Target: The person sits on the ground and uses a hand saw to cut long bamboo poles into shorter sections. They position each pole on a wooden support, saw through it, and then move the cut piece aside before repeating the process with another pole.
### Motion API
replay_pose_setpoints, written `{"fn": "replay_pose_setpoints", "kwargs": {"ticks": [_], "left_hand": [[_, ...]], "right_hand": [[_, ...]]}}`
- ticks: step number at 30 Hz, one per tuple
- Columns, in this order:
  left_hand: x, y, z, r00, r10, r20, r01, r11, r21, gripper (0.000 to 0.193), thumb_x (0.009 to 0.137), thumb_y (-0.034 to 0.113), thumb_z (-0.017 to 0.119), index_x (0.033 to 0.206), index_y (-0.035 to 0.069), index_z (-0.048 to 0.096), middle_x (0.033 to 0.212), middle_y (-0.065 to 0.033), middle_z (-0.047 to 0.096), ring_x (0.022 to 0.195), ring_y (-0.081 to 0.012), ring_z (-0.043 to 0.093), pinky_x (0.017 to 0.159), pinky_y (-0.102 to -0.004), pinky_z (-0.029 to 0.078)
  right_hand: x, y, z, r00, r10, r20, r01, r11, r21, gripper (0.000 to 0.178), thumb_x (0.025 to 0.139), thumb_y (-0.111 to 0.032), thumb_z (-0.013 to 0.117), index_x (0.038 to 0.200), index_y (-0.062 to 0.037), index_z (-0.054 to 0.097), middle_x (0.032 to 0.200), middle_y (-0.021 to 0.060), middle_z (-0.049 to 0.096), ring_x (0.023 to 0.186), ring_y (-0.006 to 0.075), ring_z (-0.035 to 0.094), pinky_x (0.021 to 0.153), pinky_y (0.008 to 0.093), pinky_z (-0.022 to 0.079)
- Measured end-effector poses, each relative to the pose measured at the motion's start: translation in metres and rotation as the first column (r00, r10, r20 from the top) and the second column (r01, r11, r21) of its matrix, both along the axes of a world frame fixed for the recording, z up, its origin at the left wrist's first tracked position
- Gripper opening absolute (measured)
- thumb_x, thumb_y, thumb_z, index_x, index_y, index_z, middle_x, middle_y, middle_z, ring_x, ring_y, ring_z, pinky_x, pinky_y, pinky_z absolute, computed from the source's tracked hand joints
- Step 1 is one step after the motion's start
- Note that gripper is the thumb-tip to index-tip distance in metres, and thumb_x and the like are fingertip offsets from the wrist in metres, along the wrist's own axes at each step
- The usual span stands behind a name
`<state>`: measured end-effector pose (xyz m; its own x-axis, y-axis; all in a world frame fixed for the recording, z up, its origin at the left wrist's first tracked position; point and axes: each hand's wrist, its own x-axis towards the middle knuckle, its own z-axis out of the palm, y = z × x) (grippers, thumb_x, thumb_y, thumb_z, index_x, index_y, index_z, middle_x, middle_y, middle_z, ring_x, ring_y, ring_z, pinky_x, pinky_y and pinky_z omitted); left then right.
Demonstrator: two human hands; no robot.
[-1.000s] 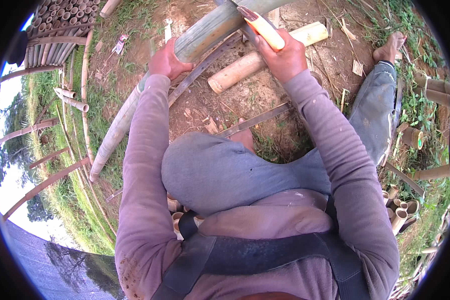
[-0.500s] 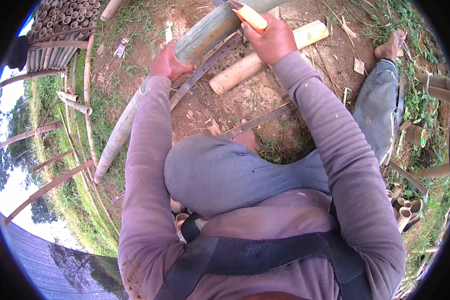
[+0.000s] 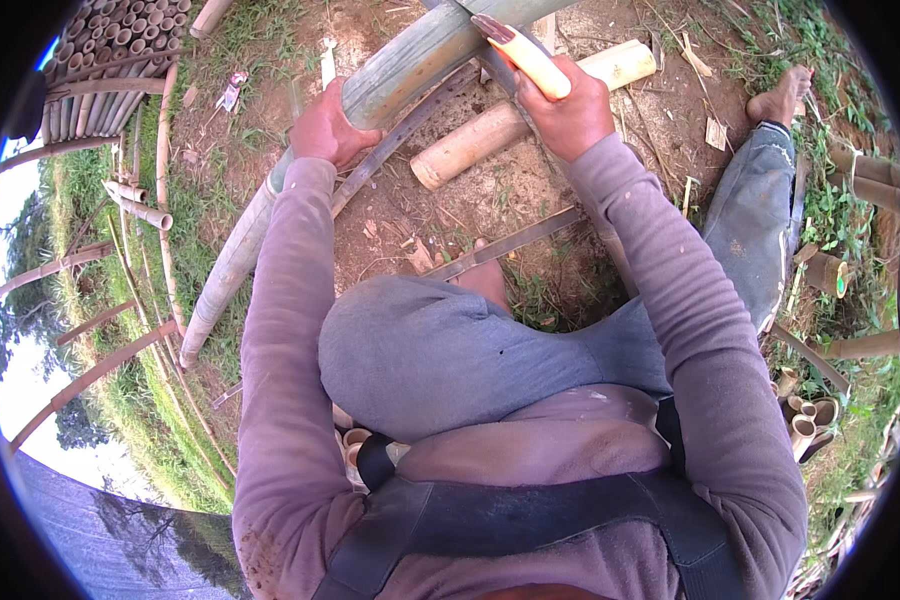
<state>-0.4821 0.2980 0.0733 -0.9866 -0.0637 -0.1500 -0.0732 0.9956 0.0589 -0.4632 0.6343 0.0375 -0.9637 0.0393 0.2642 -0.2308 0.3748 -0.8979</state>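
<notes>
A long green-grey bamboo pole [image 3: 410, 65] slants across from the upper middle down to the left. My left hand [image 3: 332, 125] wraps round it, thumb on the near side. My right hand [image 3: 573, 108] is closed on the pale orange handle of a saw [image 3: 530, 62]. Its thin dark blade lies at the pole near the top edge, mostly out of sight. Below the pole, a shorter cut piece of bamboo [image 3: 470, 150] rests on the ground, strewn with what looks like sawdust.
Flat strips, one of them a brown strip [image 3: 515, 243], lie near my bent leg. Stacked bamboo tubes [image 3: 120, 40] fill a rack at the upper left, beside a bamboo rail fence [image 3: 165, 190]. Several short bamboo pieces [image 3: 805, 425] sit at the lower right. My bare foot [image 3: 782, 95] is stretched out at the upper right.
My right hand has drawn the saw back toward me and to the right, showing more of its handle. My left hand keeps its hold on the pole.
</notes>
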Motion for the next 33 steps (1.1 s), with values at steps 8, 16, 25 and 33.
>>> {"fn": "replay_pose_setpoints", "kwargs": {"ticks": [8,16,25,33], "left_hand": [[0.018,-0.029,-0.017,0.997,-0.011,-0.080,0.013,0.999,0.029,0.101,0.066,0.042,0.097,0.151,0.011,0.054,0.130,-0.0199,0.074,0.116,-0.0377,0.073,0.103,-0.0460,0.057],[0.007,0.000,-0.003,1.000,-0.007,-0.009,0.008,0.998,0.069,0.101,0.065,0.044,0.097,0.150,0.011,0.054,0.130,-0.0186,0.075,0.118,-0.0366,0.073,0.105,-0.0439,0.055],[0.017,-0.032,-0.018,0.998,-0.013,-0.064,0.016,0.999,0.043,0.104,0.065,0.045,0.097,0.151,0.008,0.053,0.130,-0.0195,0.075,0.116,-0.0376,0.073,0.105,-0.0450,0.056],[0.001,-0.006,-0.007,1.000,-0.002,0.001,0.002,1.000,0.008,0.108,0.066,0.049,0.096,0.153,0.006,0.050,0.136,-0.0191,0.072,0.120,-0.0361,0.072,0.108,-0.0445,0.055]], "right_hand": [[0.142,0.079,0.010,0.996,0.075,0.044,-0.078,0.995,0.055,0.019,0.086,-0.004,0.085,0.101,-0.0020,0.072,0.087,0.0155,0.076,0.076,0.0277,0.078,0.068,0.0385,0.061],[0.028,0.023,-0.009,0.995,0.028,-0.096,-0.026,0.999,0.023,0.018,0.093,-0.019,0.081,0.095,-0.0044,0.071,0.080,0.0181,0.075,0.072,0.0344,0.076,0.065,0.0424,0.061],[0.138,0.083,-0.002,0.991,0.085,0.108,-0.088,0.996,0.025,0.016,0.088,-0.007,0.084,0.098,-0.0031,0.071,0.083,0.0167,0.075,0.074,0.0300,0.078,0.066,0.0387,0.060],[0.015,0.018,-0.005,0.998,0.029,0.046,-0.031,0.999,0.044,0.025,0.095,-0.028,0.079,0.099,-0.0039,0.073,0.083,0.0203,0.076,0.078,0.0361,0.077,0.072,0.0419,0.062]]}}
